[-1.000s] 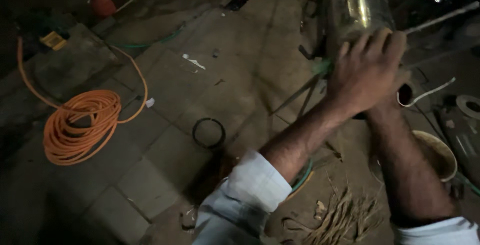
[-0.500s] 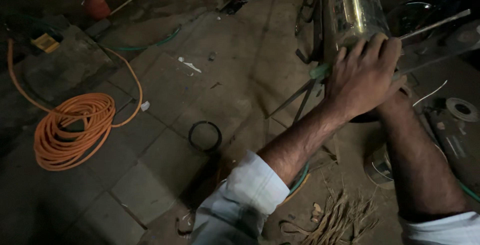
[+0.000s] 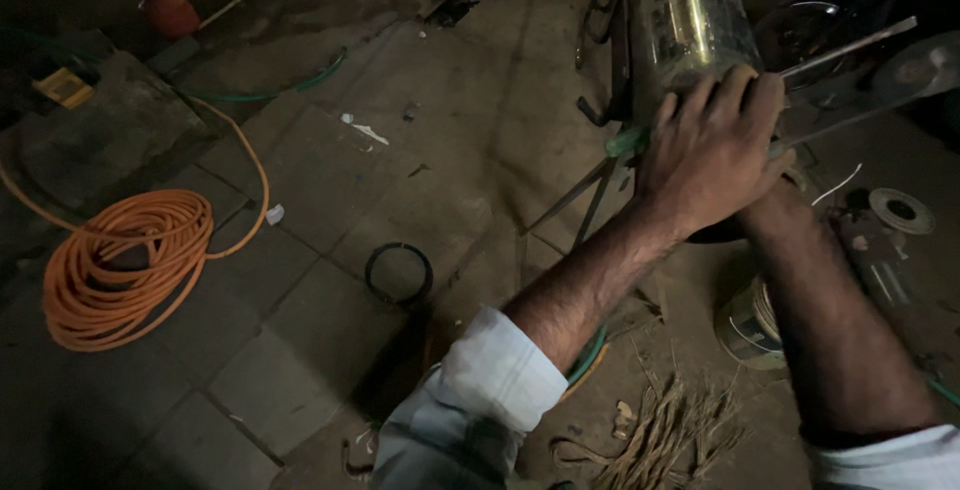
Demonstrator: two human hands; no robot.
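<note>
Left hand point(image 3: 712, 155) lies flat, fingers spread, on metal cylinder point(image 3: 690, 20); right hand hidden beneath it, grip unclear. Orange hose coil point(image 3: 120, 265) on floor's left edge.

Head view of both forearms extended toward one o'clock, converging near the upper right. The left hand point(image 3: 712, 155) lies palm down, back of hand toward the camera, fingers point(image 3: 700, 100) curled forward and pressed together. Its forearm runs from seven o'clock, sleeve rolled to the elbow. The right forearm rises from five o'clock; the right hand is hidden beneath the left.
</note>
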